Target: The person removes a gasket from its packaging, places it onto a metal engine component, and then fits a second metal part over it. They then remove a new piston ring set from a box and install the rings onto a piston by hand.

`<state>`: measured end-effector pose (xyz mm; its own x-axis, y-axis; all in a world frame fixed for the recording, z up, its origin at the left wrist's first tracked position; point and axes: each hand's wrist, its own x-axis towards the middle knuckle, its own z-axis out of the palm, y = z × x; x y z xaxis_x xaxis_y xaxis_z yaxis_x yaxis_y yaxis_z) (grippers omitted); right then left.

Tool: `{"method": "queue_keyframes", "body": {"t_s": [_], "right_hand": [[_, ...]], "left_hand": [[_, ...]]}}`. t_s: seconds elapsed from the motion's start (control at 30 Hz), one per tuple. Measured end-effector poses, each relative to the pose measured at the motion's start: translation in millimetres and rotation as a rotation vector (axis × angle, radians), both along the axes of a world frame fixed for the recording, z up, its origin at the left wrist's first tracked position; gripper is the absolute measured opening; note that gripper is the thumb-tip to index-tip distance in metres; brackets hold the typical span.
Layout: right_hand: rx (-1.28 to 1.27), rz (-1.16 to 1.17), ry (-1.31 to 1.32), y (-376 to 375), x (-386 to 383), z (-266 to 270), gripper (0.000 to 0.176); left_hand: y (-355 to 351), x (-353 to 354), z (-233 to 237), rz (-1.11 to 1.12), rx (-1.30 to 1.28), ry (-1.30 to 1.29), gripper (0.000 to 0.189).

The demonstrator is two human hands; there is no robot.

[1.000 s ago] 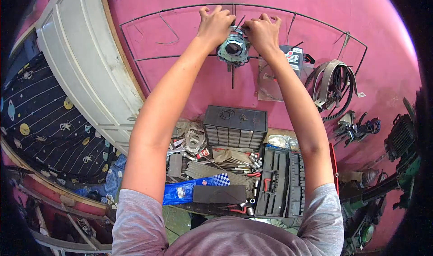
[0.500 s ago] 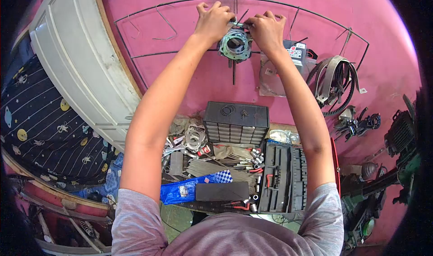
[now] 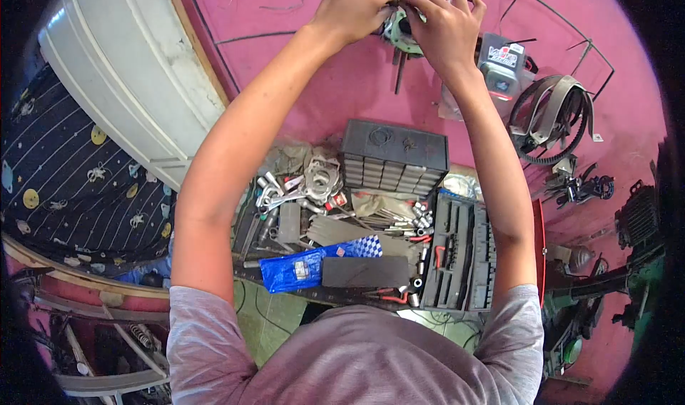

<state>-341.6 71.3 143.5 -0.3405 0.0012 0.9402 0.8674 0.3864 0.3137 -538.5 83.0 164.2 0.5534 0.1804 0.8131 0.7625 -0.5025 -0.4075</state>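
Observation:
My left hand (image 3: 357, 7) and my right hand (image 3: 448, 33) are raised to the pink wall at the top of the view. Between them hangs a bunch of flat engine gaskets (image 3: 404, 40), greenish and metallic, on a wire rack (image 3: 262, 36). The fingertips of both hands are closed in a pinch at the upper part of the bunch, almost meeting. My fingers hide the exact spot they grip, along with some of the gaskets.
Packaged parts (image 3: 501, 66) and looped belts (image 3: 553, 120) hang at the right. Below stand a black drawer cabinet (image 3: 394, 148), an open toolbox (image 3: 457, 255), a blue packet (image 3: 303, 268), a dark block (image 3: 365, 272) and scattered tools. A white door (image 3: 132, 70) is at the left.
The view has tilted down and shifted, so the hands and gaskets sit higher and farther right in it. The gaskets have turned and are more covered by my right hand.

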Motion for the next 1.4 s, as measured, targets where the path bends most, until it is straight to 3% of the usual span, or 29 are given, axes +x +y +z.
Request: {"method": "queue_keyframes", "body": {"t_s": [0.17,0.27,0.4,0.47,0.77,1.0,1.03,1.13,1.2,1.27,1.3,1.37,1.4], "right_hand": [[-0.131,0.024,-0.066,-1,-29,-53,0.022],[-0.202,0.061,-0.066,-7,-53,-87,0.016],[-0.408,0.116,-0.073,-13,-83,-149,0.013],[-0.628,0.149,-0.065,-20,-96,-179,0.015],[-0.954,0.132,-0.038,-51,-140,-301,0.011],[-1.036,0.025,-0.178,-68,-164,-365,0.011],[-1.069,0.019,-0.161,-72,-166,-369,0.011],[-1.126,-0.012,-0.156,-72,-169,-386,0.011],[-1.209,-0.044,-0.186,-71,-173,-392,0.019],[-1.318,-0.153,-0.241,-74,-176,-392,0.039],[-1.322,-0.156,-0.239,-72,-177,-398,0.039],[-1.368,-0.178,-0.217,-67,-176,-410,0.058],[-1.372,-0.182,-0.215,-67,-175,-407,0.058]], "left_hand": [[-20,-33,-38,0.071,-0.235,-0.028,0.02],[-1,-60,-93,0.03,-0.191,-0.029,0.016],[-17,-81,-157,0.074,-0.324,-0.046,0.012],[-26,-92,-189,0.097,-0.495,-0.058,0.014],[-54,-125,-331,0.104,-0.801,-0.138,0.016],[-66,-135,-392,0.086,-0.822,-0.185,0.018],[-66,-136,-398,0.119,-0.952,-0.17,0.032],[-67,-139,-415,0.143,-1.01,-0.17,0.032],[-67,-142,-425,0.162,-1.093,-0.168,0.037],[-67,-143,-436,0.196,-1.087,-0.174,0.044],[-65,-144,-435,0.257,-1.163,-0.089,0.059],[-66,-145,-434,0.262,-1.185,-0.062,0.065],[-66,-145,-434,0.271,-1.204,-0.037,0.071]]}}
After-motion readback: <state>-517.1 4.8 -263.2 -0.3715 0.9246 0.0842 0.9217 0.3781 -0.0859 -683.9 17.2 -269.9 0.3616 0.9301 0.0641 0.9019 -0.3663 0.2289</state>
